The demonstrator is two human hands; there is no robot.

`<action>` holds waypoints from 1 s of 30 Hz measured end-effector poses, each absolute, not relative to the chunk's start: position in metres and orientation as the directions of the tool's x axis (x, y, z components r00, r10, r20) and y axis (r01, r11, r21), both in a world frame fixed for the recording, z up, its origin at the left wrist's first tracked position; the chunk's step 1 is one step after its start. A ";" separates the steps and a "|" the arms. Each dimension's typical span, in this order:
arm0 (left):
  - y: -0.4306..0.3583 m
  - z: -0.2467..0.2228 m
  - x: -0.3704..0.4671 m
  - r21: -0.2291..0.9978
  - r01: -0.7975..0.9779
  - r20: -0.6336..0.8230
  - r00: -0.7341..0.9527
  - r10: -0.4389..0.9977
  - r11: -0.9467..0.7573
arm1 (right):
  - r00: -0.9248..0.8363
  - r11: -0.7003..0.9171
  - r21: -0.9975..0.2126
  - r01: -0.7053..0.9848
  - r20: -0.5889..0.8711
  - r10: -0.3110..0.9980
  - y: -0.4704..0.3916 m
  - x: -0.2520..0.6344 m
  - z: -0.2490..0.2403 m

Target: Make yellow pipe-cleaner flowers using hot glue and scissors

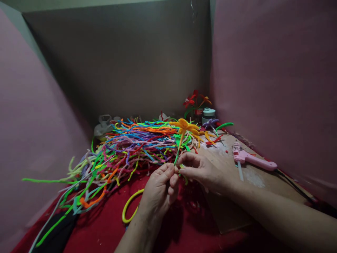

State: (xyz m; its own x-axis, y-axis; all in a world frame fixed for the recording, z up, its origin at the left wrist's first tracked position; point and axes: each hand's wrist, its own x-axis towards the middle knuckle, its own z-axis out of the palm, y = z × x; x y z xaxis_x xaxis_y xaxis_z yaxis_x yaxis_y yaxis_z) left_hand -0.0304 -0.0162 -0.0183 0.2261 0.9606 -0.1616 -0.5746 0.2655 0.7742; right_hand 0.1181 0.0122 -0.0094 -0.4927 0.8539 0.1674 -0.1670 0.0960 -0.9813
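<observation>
An orange pipe-cleaner flower point(185, 127) stands upright above my hands on a stem that turns from orange to green. My left hand point(161, 182) pinches the green lower stem between thumb and fingertips. Right beside it, my right hand point(196, 168) has its thumb and index finger closed on the same stem. The exact spot between the fingertips is partly hidden. Behind the hands spreads a big heap of colourful pipe cleaners point(142, 140). Below my left wrist, a yellow loop point(126, 207), perhaps a scissors handle, lies partly covered.
A pink glue gun point(254, 160) with a cord rests on a brown board point(221, 211) at right. A purple flower point(210, 123), a jar with a pale lid point(209, 112) and red flowers point(191, 100) stand at the back. Red cloth point(105, 225) covers the table.
</observation>
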 end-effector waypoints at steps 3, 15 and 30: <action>-0.016 -0.017 -0.030 0.771 -0.579 -0.166 0.218 0.962 0.264 | -0.470 0.054 -0.992 -0.116 0.103 0.877 0.009 0.118 0.000; -0.011 -0.020 -0.030 0.729 -0.630 -0.203 0.176 0.963 0.268 | -0.520 -0.075 -0.997 -0.025 -0.052 0.852 0.016 0.120 -0.001; -0.008 -0.031 -0.025 0.986 -0.144 -0.095 -0.048 0.994 0.088 | -0.460 -0.095 -0.995 -0.014 -0.078 0.885 0.018 0.121 -0.002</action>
